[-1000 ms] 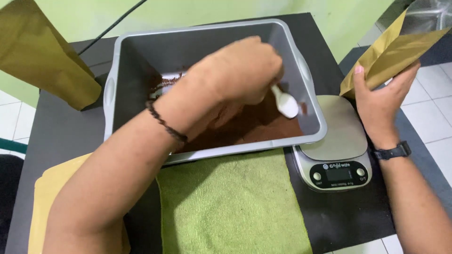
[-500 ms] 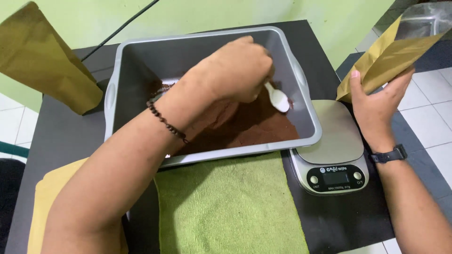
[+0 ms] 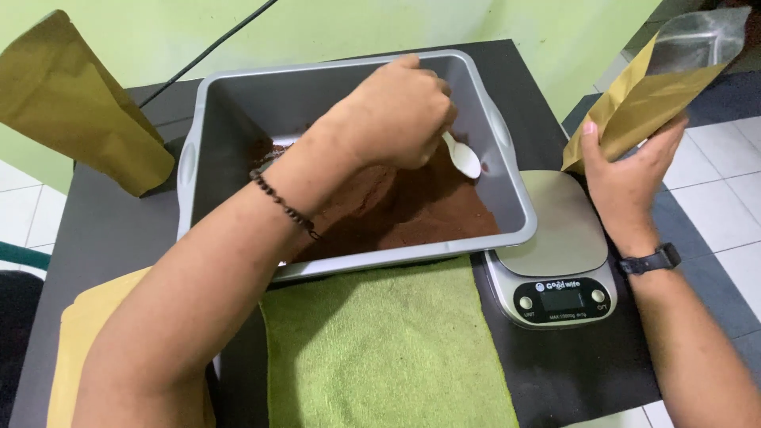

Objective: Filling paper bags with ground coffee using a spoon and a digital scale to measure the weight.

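Note:
My left hand [image 3: 396, 111] reaches across a grey plastic tub [image 3: 230, 103] and grips a white plastic spoon [image 3: 461, 157]. The spoon's bowl hovers just above a heap of dark brown powder [image 3: 412, 210] lying in the tub's near right part. My right hand [image 3: 626, 178] holds a gold pouch [image 3: 658, 87] with a silver inside, its mouth open and tilted up to the right, beside the tub and above the scale. A dark bead bracelet sits on my left wrist, a black watch on my right.
A small silver kitchen scale [image 3: 559, 254] stands right of the tub. A green cloth [image 3: 380, 349] lies in front of it on the black table [image 3: 119, 238]. Another gold pouch [image 3: 71, 103] stands at the far left, and flat yellow pouches [image 3: 79, 341] lie near left.
My left hand has pulled back from the tub's right wall with the spoon, lifting it over the powder. The right hand keeps holding the pouch beside the scale.

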